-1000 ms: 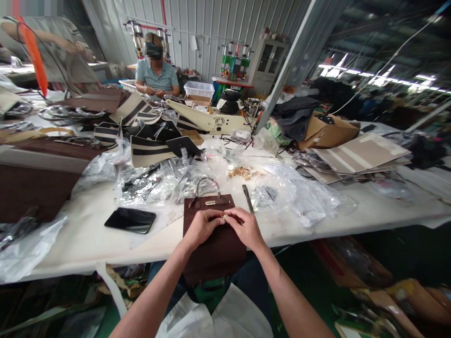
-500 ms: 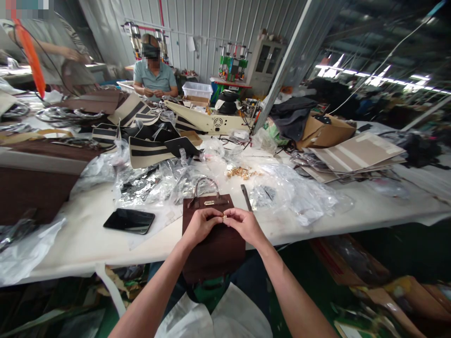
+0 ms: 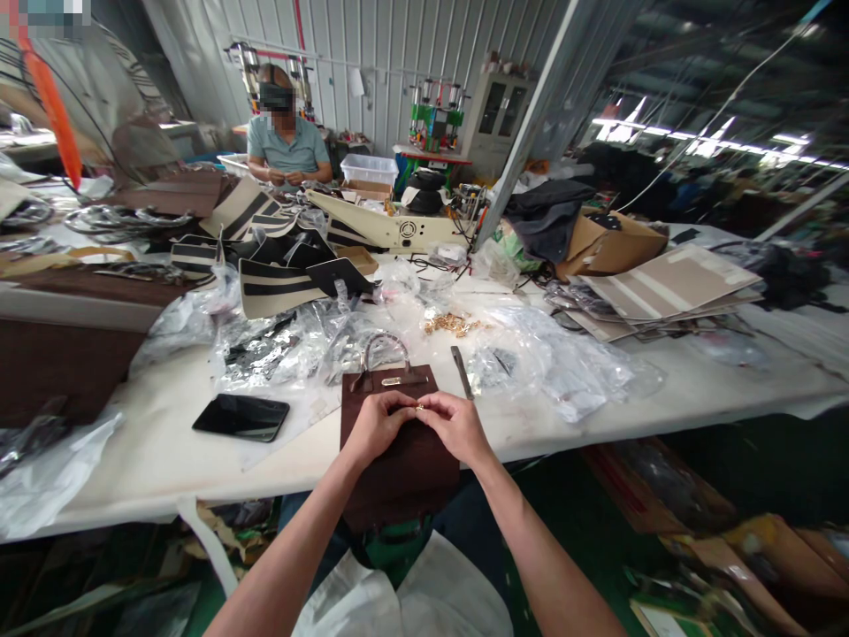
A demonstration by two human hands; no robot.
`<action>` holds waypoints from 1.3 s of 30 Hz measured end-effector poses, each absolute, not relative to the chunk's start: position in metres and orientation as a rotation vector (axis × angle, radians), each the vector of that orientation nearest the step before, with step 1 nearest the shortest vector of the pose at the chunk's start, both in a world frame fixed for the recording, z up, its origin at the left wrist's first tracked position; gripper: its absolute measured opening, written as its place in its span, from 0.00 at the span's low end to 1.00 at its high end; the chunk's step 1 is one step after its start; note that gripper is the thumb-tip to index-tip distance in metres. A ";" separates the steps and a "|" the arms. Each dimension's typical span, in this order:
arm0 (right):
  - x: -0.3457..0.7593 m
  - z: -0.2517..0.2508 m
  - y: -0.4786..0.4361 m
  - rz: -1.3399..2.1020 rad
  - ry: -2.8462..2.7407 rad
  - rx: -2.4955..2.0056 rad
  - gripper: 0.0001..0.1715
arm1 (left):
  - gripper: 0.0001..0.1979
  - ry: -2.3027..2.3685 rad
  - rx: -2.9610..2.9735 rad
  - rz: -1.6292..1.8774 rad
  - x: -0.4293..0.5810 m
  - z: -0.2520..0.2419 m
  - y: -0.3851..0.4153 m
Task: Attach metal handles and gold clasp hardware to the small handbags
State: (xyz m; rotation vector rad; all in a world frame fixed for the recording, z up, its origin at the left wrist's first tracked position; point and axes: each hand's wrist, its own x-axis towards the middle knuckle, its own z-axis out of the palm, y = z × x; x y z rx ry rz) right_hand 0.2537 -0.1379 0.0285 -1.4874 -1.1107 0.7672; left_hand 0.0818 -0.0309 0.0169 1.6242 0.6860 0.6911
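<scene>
A dark brown handbag [image 3: 398, 478] lies over the table's front edge, its looped handle [image 3: 386, 340] pointing away from me. A gold clasp plate [image 3: 396, 381] sits near its top. Above the bag, my left hand [image 3: 381, 426] and my right hand [image 3: 456, 425] meet fingertip to fingertip. Both pinch a small gold metal fitting [image 3: 419, 407] between thumbs and forefingers; its exact shape is too small to make out. Beyond my hands lies a loose pile of gold fittings [image 3: 452, 324]. A dark, narrow flat tool [image 3: 461, 372] rests just past my right hand.
A black phone [image 3: 240, 417] lies left of the bag. Clear plastic bags [image 3: 577, 363] spread across the white table [image 3: 159, 460]. Striped panels [image 3: 279, 287] are heaped at back left, flat panels [image 3: 676, 287] stacked at right. A co-worker [image 3: 288, 150] sits across the table.
My hands stay pinched together over the bag, with only a slight shift of the fingers around the gold fitting. The whole view has drifted a little. At far left, another person's arm has moved.
</scene>
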 end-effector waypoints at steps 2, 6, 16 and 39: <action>0.252 0.028 -0.138 0.746 -1.106 -1.484 0.13 | 0.09 0.690 1.624 0.696 0.082 0.017 -0.031; 0.254 0.024 -0.138 0.811 -1.053 -1.479 0.14 | 0.09 0.696 1.641 0.694 0.081 0.015 -0.030; 0.257 0.018 -0.136 0.858 -1.041 -1.477 0.15 | 0.09 0.706 1.638 0.683 0.083 0.014 -0.028; 0.240 0.019 -0.123 0.170 -1.902 -1.731 0.16 | 0.30 1.351 2.190 0.733 0.053 0.033 0.021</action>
